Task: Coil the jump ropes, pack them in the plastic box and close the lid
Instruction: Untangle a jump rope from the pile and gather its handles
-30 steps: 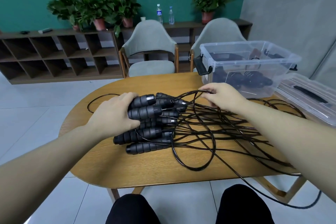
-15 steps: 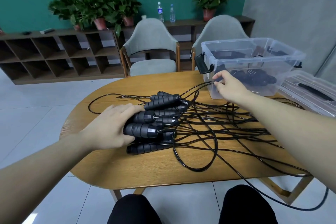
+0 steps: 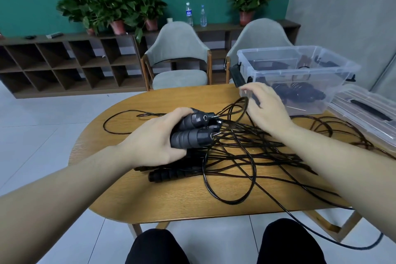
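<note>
Left hand [image 3: 154,139] is gripping two ribbed black handles [image 3: 189,132]; right hand [image 3: 266,109] is pinching a thin glossy cord loop [image 3: 235,109], tangled ropes [image 3: 246,156] lying beneath both.

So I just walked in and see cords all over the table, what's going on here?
A person is sorting jump ropes. The left hand grips two black handles lifted off the tangled pile of ropes on the wooden table. The right hand reaches over the cords near the clear plastic box, which already holds some ropes. Its lid lies off to the side, so packing isn't finished.
</note>
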